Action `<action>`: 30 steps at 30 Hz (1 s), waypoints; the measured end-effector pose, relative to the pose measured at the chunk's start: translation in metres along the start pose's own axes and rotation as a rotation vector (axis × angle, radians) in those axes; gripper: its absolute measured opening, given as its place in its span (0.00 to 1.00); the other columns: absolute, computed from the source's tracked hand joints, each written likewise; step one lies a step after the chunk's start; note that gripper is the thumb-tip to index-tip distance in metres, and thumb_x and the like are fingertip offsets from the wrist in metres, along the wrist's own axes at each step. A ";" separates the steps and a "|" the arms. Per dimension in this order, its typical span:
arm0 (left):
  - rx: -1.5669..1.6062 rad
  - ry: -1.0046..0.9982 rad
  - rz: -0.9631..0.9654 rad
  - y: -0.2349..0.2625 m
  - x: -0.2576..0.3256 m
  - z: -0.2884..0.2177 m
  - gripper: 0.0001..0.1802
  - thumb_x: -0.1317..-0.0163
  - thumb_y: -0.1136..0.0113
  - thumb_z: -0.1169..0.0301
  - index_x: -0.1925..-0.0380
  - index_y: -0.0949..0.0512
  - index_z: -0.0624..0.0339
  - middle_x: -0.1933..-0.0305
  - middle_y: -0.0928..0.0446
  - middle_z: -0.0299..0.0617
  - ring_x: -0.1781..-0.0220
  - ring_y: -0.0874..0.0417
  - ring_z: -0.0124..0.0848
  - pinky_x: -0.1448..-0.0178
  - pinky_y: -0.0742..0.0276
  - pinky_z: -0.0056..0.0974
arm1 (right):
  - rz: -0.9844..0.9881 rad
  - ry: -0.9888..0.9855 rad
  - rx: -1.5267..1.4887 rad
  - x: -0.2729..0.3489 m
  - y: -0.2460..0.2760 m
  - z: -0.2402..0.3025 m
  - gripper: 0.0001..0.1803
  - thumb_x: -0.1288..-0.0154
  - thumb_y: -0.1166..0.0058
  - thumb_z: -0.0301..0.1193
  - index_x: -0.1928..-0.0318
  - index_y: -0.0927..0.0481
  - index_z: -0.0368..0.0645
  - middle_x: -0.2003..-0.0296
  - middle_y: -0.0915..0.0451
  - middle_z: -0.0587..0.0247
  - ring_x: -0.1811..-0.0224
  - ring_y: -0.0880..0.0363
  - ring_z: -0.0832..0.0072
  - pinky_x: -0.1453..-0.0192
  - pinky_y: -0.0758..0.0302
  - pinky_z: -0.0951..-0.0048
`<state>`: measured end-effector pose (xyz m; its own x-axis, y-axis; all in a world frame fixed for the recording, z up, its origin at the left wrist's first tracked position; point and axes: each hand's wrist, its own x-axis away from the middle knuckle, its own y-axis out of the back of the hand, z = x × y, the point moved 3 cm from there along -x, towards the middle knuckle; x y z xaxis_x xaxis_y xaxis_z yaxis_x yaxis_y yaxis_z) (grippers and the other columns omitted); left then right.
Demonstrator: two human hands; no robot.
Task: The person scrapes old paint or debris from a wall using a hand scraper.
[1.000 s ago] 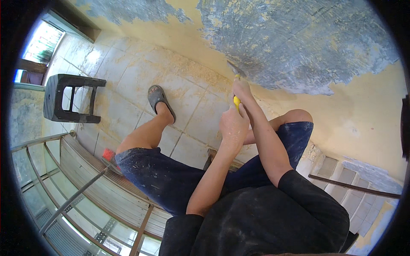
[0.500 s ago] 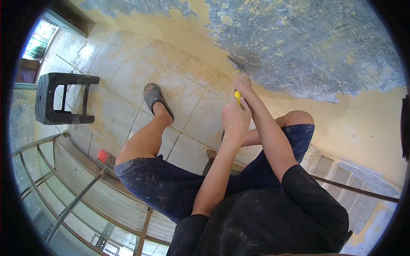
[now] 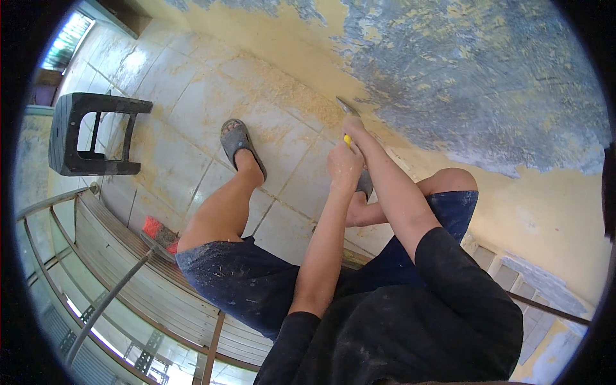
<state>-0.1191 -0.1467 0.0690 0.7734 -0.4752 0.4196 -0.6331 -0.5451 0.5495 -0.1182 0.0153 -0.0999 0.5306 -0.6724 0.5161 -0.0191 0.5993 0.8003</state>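
Note:
Both my hands grip a scraper with a yellow handle (image 3: 347,139) and a metal blade (image 3: 346,106). My left hand (image 3: 344,165) wraps the handle low down. My right hand (image 3: 357,129) sits just above it, nearer the blade. The blade tip presses against the wall (image 3: 487,83) where yellow paint meets bare blue-grey plaster. I sit with my left leg (image 3: 224,205) stretched out, a dark sandal (image 3: 238,142) on that foot, and my right knee (image 3: 452,186) bent up near the wall.
A black plastic stool (image 3: 90,135) stands on the tiled floor at the left. Yellow paint flakes cover the tiles (image 3: 256,83) by the wall. A metal railing (image 3: 115,282) runs below my left side, with a red-bristled brush (image 3: 157,231) beside it.
My hands and the scraper have shifted slightly along the wall's paint edge, and the view has swung a little. The grip is unchanged.

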 end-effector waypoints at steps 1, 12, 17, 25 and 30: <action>-0.011 -0.031 0.011 -0.004 0.001 0.003 0.20 0.36 0.47 0.61 0.69 0.18 0.72 0.70 0.20 0.65 0.66 0.17 0.58 0.60 0.21 0.53 | -0.056 -0.119 -0.175 0.005 -0.005 -0.010 0.19 0.42 0.53 0.35 0.65 0.16 0.31 0.63 0.17 0.39 0.59 0.15 0.52 0.56 0.20 0.57; 0.045 -0.080 0.029 0.028 0.100 -0.031 0.21 0.33 0.49 0.60 0.67 0.19 0.72 0.71 0.21 0.65 0.65 0.17 0.58 0.60 0.22 0.53 | -0.231 -0.254 -0.424 0.112 0.072 0.000 0.28 0.32 0.61 0.43 0.63 0.18 0.27 0.61 0.19 0.31 0.53 0.19 0.45 0.48 0.25 0.53; 0.062 -0.179 0.007 0.035 0.103 -0.043 0.21 0.34 0.48 0.59 0.68 0.18 0.71 0.72 0.21 0.64 0.67 0.18 0.58 0.60 0.22 0.53 | -0.335 -0.229 -0.400 0.132 0.102 0.011 0.28 0.30 0.62 0.41 0.64 0.18 0.25 0.63 0.20 0.30 0.54 0.19 0.44 0.47 0.25 0.53; 0.101 -0.128 -0.046 0.023 0.079 -0.036 0.19 0.35 0.45 0.62 0.70 0.19 0.71 0.72 0.21 0.64 0.67 0.18 0.58 0.62 0.23 0.53 | -0.408 -0.120 -0.269 0.114 0.090 0.020 0.27 0.32 0.62 0.40 0.66 0.18 0.26 0.64 0.20 0.29 0.56 0.19 0.43 0.48 0.25 0.51; 0.073 -0.075 -0.059 0.005 0.050 -0.022 0.19 0.36 0.46 0.62 0.71 0.19 0.71 0.72 0.21 0.65 0.67 0.18 0.58 0.62 0.23 0.53 | -0.237 -0.237 -0.387 0.059 0.050 0.007 0.26 0.34 0.61 0.40 0.65 0.17 0.28 0.64 0.19 0.32 0.56 0.18 0.45 0.49 0.24 0.53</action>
<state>-0.0834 -0.1580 0.1083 0.8063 -0.4899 0.3315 -0.5897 -0.6209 0.5165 -0.0937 0.0022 -0.0270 0.2744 -0.8624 0.4255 0.4176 0.5054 0.7551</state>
